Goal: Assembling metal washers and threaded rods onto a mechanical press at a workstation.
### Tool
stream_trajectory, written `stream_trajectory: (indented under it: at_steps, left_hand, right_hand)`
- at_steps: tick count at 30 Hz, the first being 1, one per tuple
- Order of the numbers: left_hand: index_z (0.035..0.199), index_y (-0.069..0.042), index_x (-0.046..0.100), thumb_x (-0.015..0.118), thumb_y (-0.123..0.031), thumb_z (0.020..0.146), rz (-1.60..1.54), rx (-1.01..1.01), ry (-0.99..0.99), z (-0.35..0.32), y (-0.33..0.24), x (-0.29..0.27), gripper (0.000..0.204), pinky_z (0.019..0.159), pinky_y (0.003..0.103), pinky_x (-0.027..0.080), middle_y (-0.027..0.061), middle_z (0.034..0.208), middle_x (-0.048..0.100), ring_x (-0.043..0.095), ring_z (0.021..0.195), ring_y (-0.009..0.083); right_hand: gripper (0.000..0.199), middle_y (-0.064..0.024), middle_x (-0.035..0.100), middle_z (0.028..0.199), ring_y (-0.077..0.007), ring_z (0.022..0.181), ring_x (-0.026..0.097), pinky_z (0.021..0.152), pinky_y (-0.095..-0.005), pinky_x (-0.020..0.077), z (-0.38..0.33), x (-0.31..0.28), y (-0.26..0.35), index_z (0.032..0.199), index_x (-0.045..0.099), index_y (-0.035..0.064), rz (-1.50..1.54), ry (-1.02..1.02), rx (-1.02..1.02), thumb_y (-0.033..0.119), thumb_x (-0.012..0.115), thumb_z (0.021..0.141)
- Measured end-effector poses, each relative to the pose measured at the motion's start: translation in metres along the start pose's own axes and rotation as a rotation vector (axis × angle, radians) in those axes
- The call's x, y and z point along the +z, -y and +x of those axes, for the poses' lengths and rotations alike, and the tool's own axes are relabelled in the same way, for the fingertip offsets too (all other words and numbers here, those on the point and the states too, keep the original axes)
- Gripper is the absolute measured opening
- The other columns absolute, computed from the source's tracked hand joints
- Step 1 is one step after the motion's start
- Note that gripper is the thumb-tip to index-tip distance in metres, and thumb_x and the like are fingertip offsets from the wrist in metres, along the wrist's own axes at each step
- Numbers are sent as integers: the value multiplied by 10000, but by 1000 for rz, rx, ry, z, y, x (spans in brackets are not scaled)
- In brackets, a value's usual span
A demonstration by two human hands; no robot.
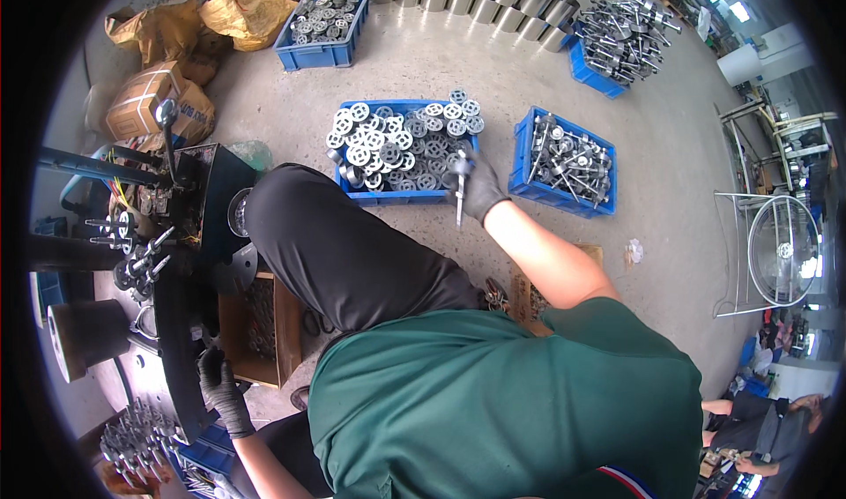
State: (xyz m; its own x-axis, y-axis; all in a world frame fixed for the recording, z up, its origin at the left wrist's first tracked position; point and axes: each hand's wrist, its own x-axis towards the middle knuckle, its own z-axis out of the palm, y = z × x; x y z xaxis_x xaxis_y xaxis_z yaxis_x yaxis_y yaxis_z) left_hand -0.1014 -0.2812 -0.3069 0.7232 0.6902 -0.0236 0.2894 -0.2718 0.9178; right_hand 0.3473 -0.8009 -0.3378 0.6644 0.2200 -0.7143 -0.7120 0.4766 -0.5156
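My right hand (pixel 483 189), in a dark grey glove, is closed on a metal shaft (pixel 459 201) with a thicker collar near its upper end. It holds the shaft upright at the front right edge of a wide blue crate (pixel 401 197). Round silver spoked discs (pixel 374 142) are heaped in that crate. My left hand (pixel 222 393), gloved the same way, is beside the dark edge of the machine (pixel 181 358) at the left. Its fingers are loosely apart, with nothing visible in them.
A blue crate of shafts (pixel 564 168) stands to the right, another heaped crate (pixel 599 74) farther back. More discs fill a far crate (pixel 322 23). A wooden box (pixel 286 331) sits by the machine. Metal cylinders (pixel 485 11) line the back; a person (pixel 762 433) is at lower right.
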Motion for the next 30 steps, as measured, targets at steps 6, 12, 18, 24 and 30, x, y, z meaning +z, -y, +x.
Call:
stream_trajectory:
  at_steps: [6,12,18,24,30]
  left_hand:
    - [1281,-8,621,606,39,950,221,52,134,-4,10,2,334,1080,348,454,91,1245,672,626,1168,211]
    - [1300,5,601,593,15,967,344,40,196,-3,32,4,334,1096,349,446,107,1246,674,626,1184,230]
    - [1208,-1,622,561,52,907,516,107,231,-1,40,11,312,1028,366,479,127,1129,675,638,1096,264]
    - [1150,-10,636,556,68,877,491,11,168,-23,0,12,295,984,368,490,137,1064,657,634,1039,288]
    - [1157,-5,647,574,66,871,629,38,194,-26,4,7,303,955,369,498,139,1051,667,647,1016,282]
  right_hand:
    - [405,2,445,554,-221,478,430,480,-417,360,66,-182,19,648,439,212,351,-266,-41,504,469,926]
    - [287,-33,665,792,-217,677,644,585,-394,522,98,-257,148,933,671,195,267,-407,-715,463,569,955]
    - [495,-99,712,1019,-220,921,652,838,-377,516,98,-271,190,1199,712,80,-422,-767,-716,423,740,842]
    - [495,-229,701,1203,-412,1164,651,1026,-475,488,105,-205,126,1243,695,141,-1524,-965,-657,459,597,876]
    - [725,-173,385,1604,-344,1517,304,1225,-452,309,108,-216,151,1524,455,108,-1729,-1126,-599,422,620,892]
